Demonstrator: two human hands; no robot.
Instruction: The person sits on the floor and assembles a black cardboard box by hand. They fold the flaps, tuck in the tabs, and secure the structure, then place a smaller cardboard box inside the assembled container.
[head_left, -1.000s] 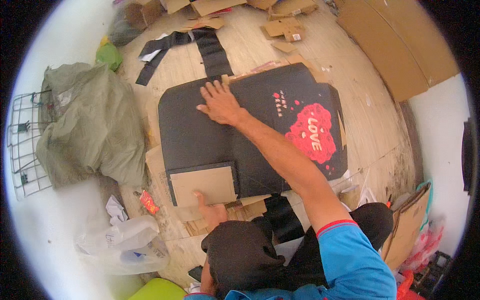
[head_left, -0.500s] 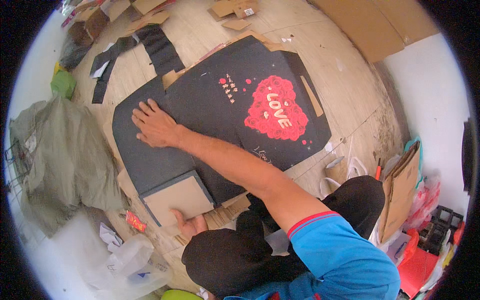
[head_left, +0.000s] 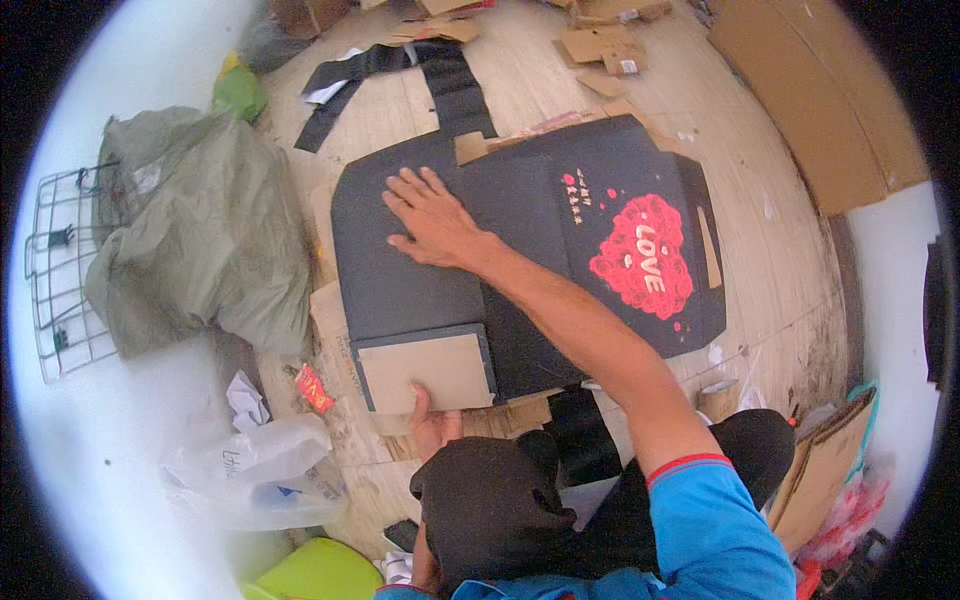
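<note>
Lower centre of frame: a black cap (head_left: 490,510) and a blue sleeve (head_left: 700,530) are filling the near edge. Just above the cap, the left hand (head_left: 432,425) is resting at the lower edge of a folded flap (head_left: 425,368), brown inside with a black border; the thumb is lying up on the flap, and the other fingers are hidden, so how far they are curled cannot be told.

Centre: the right hand (head_left: 430,215) is lying palm down on the black sheet (head_left: 520,250), fingers straight and slightly spread, gripping nothing. The sheet is lying flat across the middle of the frame, with a red heart (head_left: 640,268) printed on its right half.

Surface: the sheet is sitting on brown cardboard over a pale wooden floor (head_left: 760,180), scuffed and dirty toward the right.

Lower left: clear plastic bags (head_left: 250,470), crumpled paper and a small red wrapper (head_left: 313,388) are lying near the flap. Left: a grey-green sack (head_left: 200,240) is slumping beside a wire rack (head_left: 65,270).

Upper frame: black strips (head_left: 440,75) and cardboard scraps (head_left: 600,45) are lying beyond the sheet. Upper right: large cardboard panels (head_left: 820,90) are lying flat. Far right: a white wall is showing.
</note>
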